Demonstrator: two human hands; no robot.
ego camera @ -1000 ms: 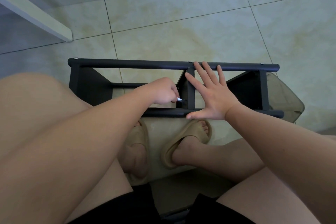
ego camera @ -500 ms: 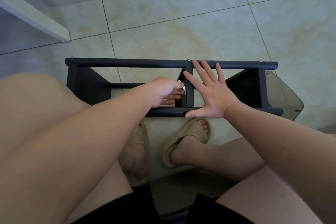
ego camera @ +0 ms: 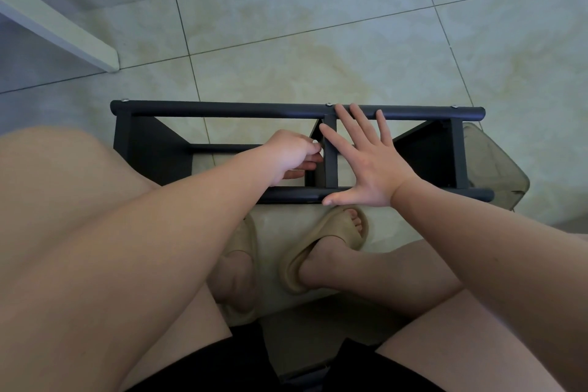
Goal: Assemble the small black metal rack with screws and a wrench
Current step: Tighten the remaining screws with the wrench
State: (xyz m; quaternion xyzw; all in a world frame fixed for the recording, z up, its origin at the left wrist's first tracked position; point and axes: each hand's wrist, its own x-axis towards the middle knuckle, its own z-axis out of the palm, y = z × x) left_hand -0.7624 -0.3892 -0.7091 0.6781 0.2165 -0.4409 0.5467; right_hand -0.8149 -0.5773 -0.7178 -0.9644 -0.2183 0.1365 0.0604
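The small black metal rack (ego camera: 222, 110) lies on the tiled floor in front of my feet, with silver screw heads (ego camera: 327, 104) along its far rail. My right hand (ego camera: 366, 162) lies flat with spread fingers across the rack, the thumb on the near rail and the fingers over the middle upright (ego camera: 331, 153). My left hand (ego camera: 292, 156) reaches inside the frame just left of that upright, its fingers curled and pinching a small silvery tool (ego camera: 316, 146) at the upright. Most of the tool is hidden by the hand.
A translucent plastic container (ego camera: 496, 169) sits against the rack's right end. A white furniture leg (ego camera: 63, 32) slants in at the upper left. My feet in beige slippers (ego camera: 324, 242) rest just below the near rail. Bare floor tiles stretch beyond the rack.
My left hand has risen from near the lower rail toward the upper part of the middle upright, turning the small tool. My right hand has stayed flat on the rack.
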